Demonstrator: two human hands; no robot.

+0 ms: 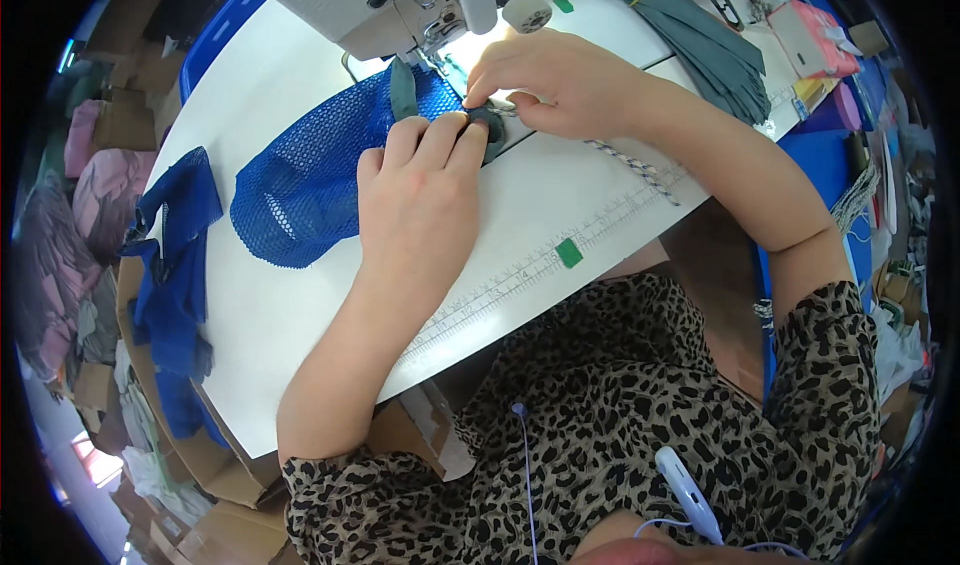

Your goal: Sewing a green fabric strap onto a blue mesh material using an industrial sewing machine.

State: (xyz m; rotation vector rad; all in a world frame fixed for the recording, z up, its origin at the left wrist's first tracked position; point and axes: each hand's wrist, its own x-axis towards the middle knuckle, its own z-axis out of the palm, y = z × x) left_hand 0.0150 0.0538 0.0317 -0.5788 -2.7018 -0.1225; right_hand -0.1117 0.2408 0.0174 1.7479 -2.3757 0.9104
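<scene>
While the left hand (pixel 425 190) is pressing mesh (pixel 300 155), the right hand (pixel 555 80) (two o'clock) is apparently aligning trim (pixel 494 137) for even feeding next, both grips unclear.

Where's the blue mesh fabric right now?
In the head view, the blue mesh fabric lies left of centre on the white table, beside the left hand, reaching up toward the sewing machine.

Left hand (pixel 420 190) over blue mesh fabric (pixel 300 165) and dark green strip (pixel 403 90); right hand (pixel 560 80) beside it, fingers bent, at the sewing machine (pixel 400 10) on the white worktop (pixel 540 205).
</scene>
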